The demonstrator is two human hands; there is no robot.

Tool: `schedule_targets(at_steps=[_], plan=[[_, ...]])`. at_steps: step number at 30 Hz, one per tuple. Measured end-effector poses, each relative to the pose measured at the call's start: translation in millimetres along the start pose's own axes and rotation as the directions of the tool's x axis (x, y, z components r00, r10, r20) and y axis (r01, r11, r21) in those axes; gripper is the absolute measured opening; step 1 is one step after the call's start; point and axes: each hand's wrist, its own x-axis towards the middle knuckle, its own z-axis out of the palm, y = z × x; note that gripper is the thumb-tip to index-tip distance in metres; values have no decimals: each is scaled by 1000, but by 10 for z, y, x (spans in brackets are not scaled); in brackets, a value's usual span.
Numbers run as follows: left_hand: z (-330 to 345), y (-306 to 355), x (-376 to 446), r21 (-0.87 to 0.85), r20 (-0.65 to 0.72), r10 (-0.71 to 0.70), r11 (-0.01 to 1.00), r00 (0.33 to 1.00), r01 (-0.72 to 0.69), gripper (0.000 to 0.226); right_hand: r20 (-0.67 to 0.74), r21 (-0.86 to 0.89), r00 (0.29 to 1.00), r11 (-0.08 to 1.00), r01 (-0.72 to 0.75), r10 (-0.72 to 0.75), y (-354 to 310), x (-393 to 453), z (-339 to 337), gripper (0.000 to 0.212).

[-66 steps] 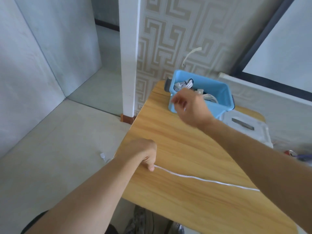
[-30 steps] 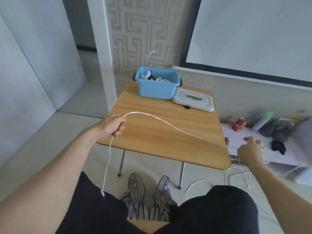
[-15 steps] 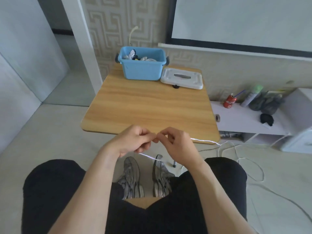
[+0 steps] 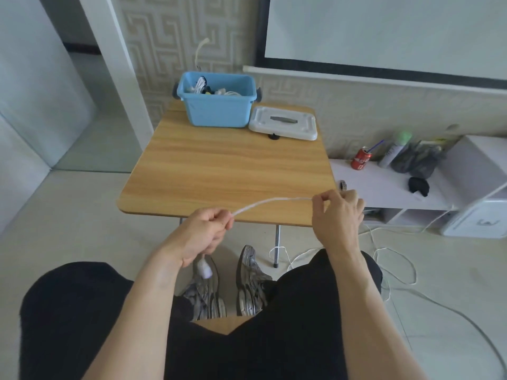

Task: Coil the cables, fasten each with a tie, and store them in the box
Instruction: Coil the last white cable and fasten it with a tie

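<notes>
The table (image 4: 225,171) has a smooth wood-grain top with a soft sheen. The box (image 4: 216,105) is smooth blue plastic; the lid (image 4: 284,124) beside it is white plastic. The cable (image 4: 274,202) looks matt white. The floor (image 4: 68,215) is pale, glossy tile.

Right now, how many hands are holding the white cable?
2. The left hand pinches the cable near its plug end, in front of the table; the right hand pinches it farther along, by the table's right corner.
</notes>
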Motion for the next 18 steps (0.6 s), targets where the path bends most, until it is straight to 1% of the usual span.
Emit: schedule_targets(at_steps=[1,2,3,4,5,6,7,8,9,10,11,13,14,16,18], plan=[[18,12,5,-83,-23,46,995,999,-48,32,23,-36,998,997,61,-60,-55,-63,25,24],[44,32,12,-147,-20,84,985,996,-86,33,70,-19,985,987,158,-156,-139,-147,41,35],[80,56,18,-176,-3,105,979,994,-104,34,136,64,951,960,271,-278,-224,-230,68,49],[127,78,20,-178,15,110,978,994,-106,34,201,197,904,920,340,-377,-304,-309,97,59],[174,97,20,-171,26,107,980,994,-101,34,255,365,861,869,335,-439,-391,-384,110,62],[210,109,18,-176,23,101,980,995,-96,35,300,508,832,816,275,-467,-472,-447,105,59],[220,110,16,-193,4,96,977,995,-94,35,322,605,816,767,213,-480,-521,-479,103,51],[210,107,3,-206,-27,92,974,995,-95,36,314,642,815,741,195,-487,-549,-490,92,40],[173,97,-17,-198,-57,87,975,995,-96,35,280,645,824,732,219,-493,-575,-489,78,28],[137,82,-34,-171,-65,79,981,995,-89,35,224,639,845,728,249,-486,-559,-467,67,14],[89,64,-57,-142,-42,67,987,997,-72,34,179,635,875,732,247,-450,-556,-427,62,1],[32,31,-92,-134,65,33,991,997,-24,31,87,605,948,773,193,-305,-518,-343,78,15],[24,23,-98,-149,104,26,989,994,-10,30,50,607,972,780,152,-229,-494,-297,88,16],[14,7,-82,-176,127,32,984,991,-10,29,-14,589,992,800,112,-129,-487,-284,127,15],[37,28,-45,-258,95,82,965,992,-55,29,-32,594,998,802,62,-53,-463,-348,225,21]])
